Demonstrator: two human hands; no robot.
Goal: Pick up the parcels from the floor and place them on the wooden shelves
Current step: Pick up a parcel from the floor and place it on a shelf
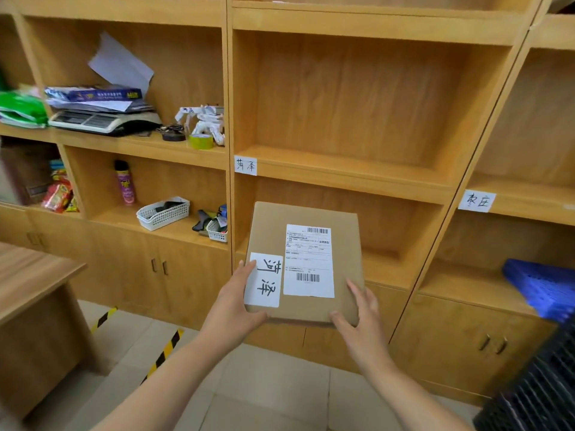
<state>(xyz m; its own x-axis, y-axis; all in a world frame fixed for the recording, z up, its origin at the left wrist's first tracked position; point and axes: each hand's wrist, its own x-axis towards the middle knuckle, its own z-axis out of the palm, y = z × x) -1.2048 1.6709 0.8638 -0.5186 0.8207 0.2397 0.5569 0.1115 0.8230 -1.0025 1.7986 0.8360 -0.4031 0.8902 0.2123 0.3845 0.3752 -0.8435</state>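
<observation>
Parcel (311, 262): flat, square cardboard box, plain brown, held level in front of the wooden shelves (342, 169), at the mouth of the lower middle compartment. Top face carries two white labels: a printed shipping label (308, 261) with two barcodes, and beside it on the left a handwritten label (264, 279) with two large black characters.

Left hand (236, 300): grip clamped on the parcel's near left corner, thumb on top touching the handwritten label, fingers underneath.

Right hand (362, 318): grip clamped on the near right corner, thumb along the front edge, fingers up the right side.

Shelf tags: a white handwritten tag (245, 165) on the shelf edge just above the parcel; a second tag (477, 200) on the bay to the right.

Other: blue crate (541, 287) in the right bay; white basket (163, 213) in the left bay.
</observation>
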